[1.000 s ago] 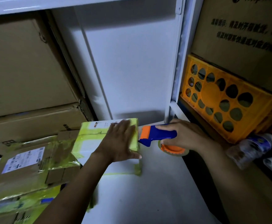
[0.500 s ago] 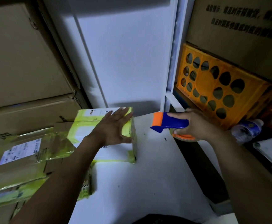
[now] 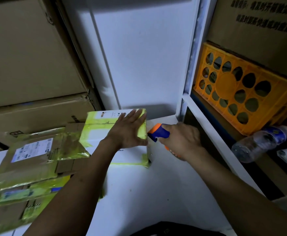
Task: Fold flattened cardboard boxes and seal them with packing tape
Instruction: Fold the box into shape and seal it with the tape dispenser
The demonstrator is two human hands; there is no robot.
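White box (image 3: 105,133) with yellow-green tape, on the white surface (image 3: 139,193); left hand (image 3: 129,132) pressed flat on its top. Right hand (image 3: 182,138) grips the tape dispenser (image 3: 158,132), apparently touching the box's right edge.

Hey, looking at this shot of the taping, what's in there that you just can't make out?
All in the head view:
The tape roll: nearly all covered by the right hand gripping the tape dispenser.
Print atop the white box: too small, partly under the left hand.
The label on the brown parcel: too small to read.
The lettering on the carton top right: blurred, cut by the frame edge.
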